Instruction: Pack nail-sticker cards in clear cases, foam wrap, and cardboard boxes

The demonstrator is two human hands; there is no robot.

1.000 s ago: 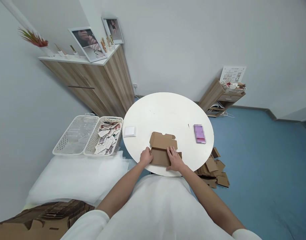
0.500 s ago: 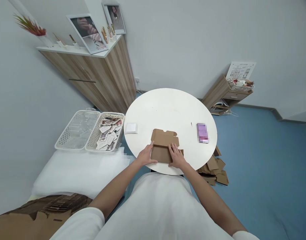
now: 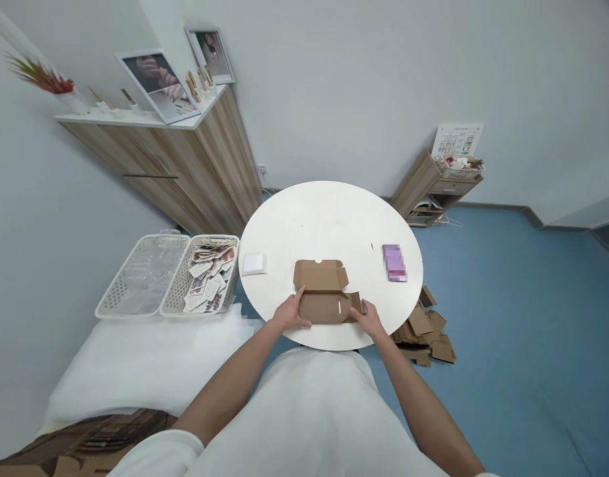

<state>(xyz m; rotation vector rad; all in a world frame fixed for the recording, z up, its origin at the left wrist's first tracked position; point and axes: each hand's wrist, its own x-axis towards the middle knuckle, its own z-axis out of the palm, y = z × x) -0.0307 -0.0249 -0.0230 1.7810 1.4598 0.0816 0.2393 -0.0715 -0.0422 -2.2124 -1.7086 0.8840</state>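
A brown cardboard box point(image 3: 320, 309) lies at the front edge of the round white table point(image 3: 329, 212), its lid point(image 3: 320, 275) folded back away from me. A white slot shows toward the right of its base. My left hand point(image 3: 289, 313) grips the left wall, with thumb and fingers on either side of it. At the right end, my right hand point(image 3: 370, 319) pinches the side flap point(image 3: 356, 303), which sticks outward. A purple pack point(image 3: 394, 263), blurred by pixels, lies on the right of the table, and a flat white packet point(image 3: 254, 264) on the left.
Left of the table stand a white basket of printed cards point(image 3: 207, 278) and another basket with clear plastic items point(image 3: 150, 271), beside white sheets point(image 3: 145, 364). Flattened cardboard point(image 3: 423, 331) lies on the floor at right. A wooden cabinet point(image 3: 205, 159) stands behind.
My right hand has moved right, from the box's inner right side to its end flap, which now spreads outward. My left hand stays at the left wall. The view has shifted slightly.
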